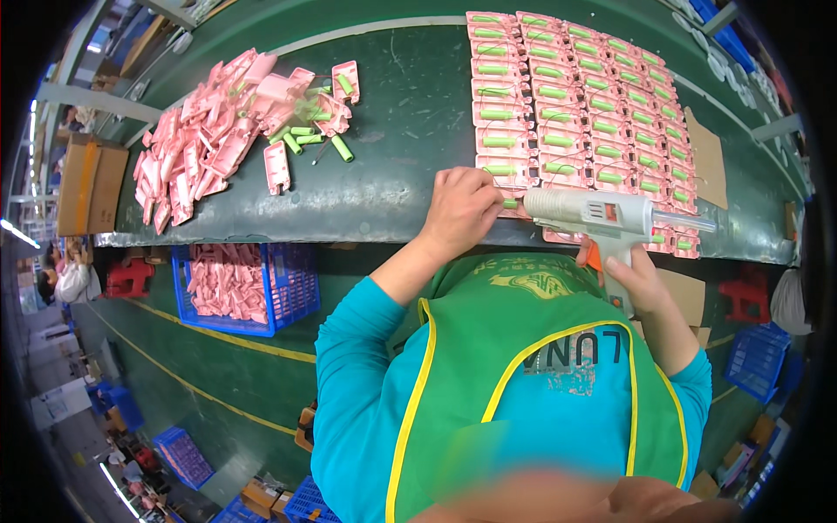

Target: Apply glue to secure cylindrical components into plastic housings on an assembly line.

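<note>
My right hand [643,281] grips a white hot glue gun [593,212] by its handle, fingers beside the orange trigger [595,258]. The nozzle end points left, toward my left hand [462,207]. Those left fingers are pinched together over the near left corner of the laid-out pink plastic shells [497,93]; what they hold is hidden. Just right of the fingertips, a green cylindrical battery [511,203] shows under the gun's nose. Each shell in these columns carries a green battery, many with thin dark wires.
At the bench's left lies a heap of pink shells [209,131], with loose green batteries [342,148] beside it. Below the bench edge stands a blue crate [292,288] of pink parts. Cardboard [704,161] lies right of the columns; a carton [91,187] stands far left.
</note>
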The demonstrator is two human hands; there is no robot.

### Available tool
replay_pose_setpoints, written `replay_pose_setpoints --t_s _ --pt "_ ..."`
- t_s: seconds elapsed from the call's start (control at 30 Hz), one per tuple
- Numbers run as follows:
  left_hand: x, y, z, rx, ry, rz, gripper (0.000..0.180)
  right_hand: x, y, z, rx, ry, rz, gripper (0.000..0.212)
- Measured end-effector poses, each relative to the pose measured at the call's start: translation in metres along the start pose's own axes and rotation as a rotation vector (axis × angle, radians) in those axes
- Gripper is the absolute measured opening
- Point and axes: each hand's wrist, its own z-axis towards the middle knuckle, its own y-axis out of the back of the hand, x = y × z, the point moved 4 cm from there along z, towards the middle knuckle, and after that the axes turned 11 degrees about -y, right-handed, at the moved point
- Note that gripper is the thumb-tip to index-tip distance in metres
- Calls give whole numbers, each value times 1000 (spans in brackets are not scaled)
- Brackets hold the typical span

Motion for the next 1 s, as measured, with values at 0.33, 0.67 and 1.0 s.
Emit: replay_pose_setpoints --t_s 0.33,0.67,1.0 --pt "3 -2 4 -15 14 16 18 2 3 5 -23 0 29 54" --pt "11 26 -3 -71 42 34 22 -9 13 3 2 49 187 59" --pt "118 147 -61 -59 396 614 20 6 46 7 -64 282 461 59"
